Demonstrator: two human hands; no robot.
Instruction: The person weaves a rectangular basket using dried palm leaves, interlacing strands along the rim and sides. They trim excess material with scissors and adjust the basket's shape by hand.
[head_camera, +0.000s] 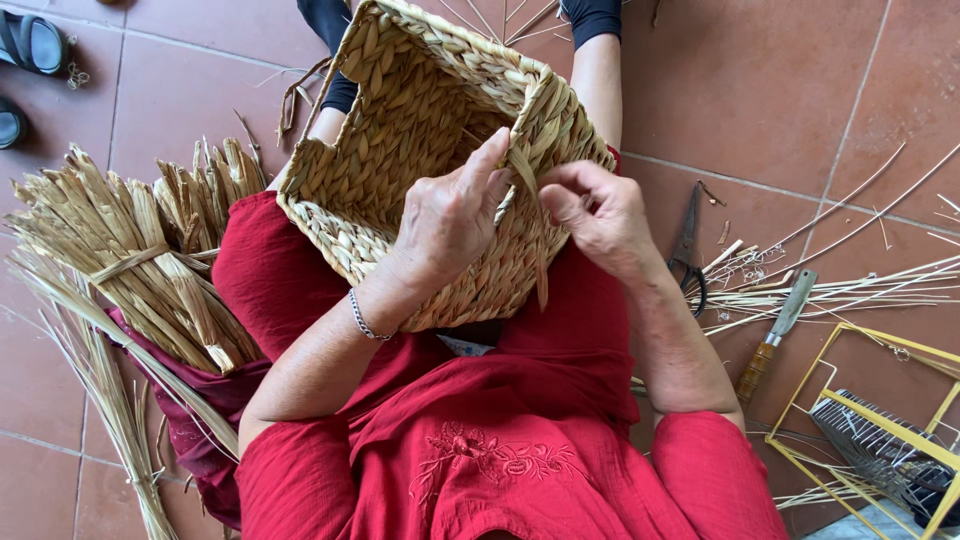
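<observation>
A loose straw strand (528, 200) is lying between both sets of fingertips at the rim of the woven basket (400, 130), running down the basket's near wall, its free end pointing toward the lap. The left hand (450, 215) is pressing it with closed fingers; the right hand (600, 210) is pinching it. Scissors (688, 250) and a knife (775, 335) are lying right, straw bundles (130, 260) left.

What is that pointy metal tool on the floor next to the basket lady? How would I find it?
Start at the big woven basket on the person's lap, then look past the right hand to the tiled floor. There lie dark scissors beside loose pale straws. Unlike the wooden-handled knife nearby, they have looped handles and two thin blades.
</observation>
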